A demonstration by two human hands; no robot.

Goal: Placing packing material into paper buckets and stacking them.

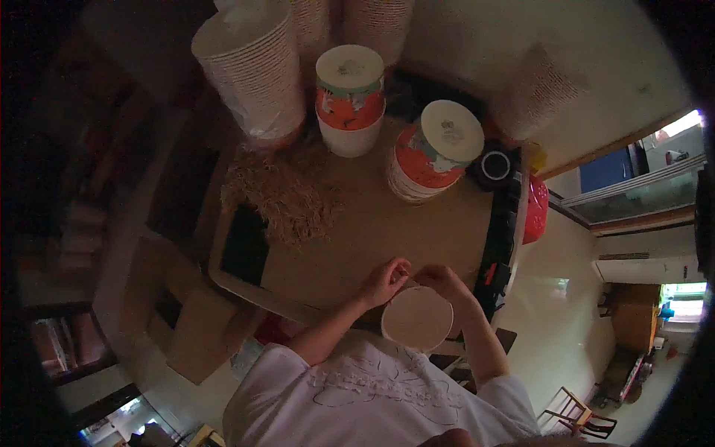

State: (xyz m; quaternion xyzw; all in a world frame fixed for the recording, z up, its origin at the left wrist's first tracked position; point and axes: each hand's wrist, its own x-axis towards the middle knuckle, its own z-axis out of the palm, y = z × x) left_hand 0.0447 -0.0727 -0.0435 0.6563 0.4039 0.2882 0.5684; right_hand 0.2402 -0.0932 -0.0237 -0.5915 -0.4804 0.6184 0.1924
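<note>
At the near edge of the table, both hands meet just beyond the rim of a white round paper tub (417, 320), which sits close against my body. My left hand (389, 281) has its fingers curled and pinched together. Facing it, my right hand (441, 281) is also closed, its fingertips almost touching the left ones by the tub's rim. Whatever lies between the fingers is too small and dim to make out. Farther off lies a loose heap of brown, straw-like strands (287, 195). Two orange-and-green printed tubs, a left one (350, 104) and a right one (432, 156), stand upside down.
A tall stack of nested white tubs (253, 71) rises at the back left, another stack (538, 93) at the back right. A dark round object with a pale ring (495, 165) and a red basket (535, 210) are on the right. Cardboard boxes (197, 324) stand left.
</note>
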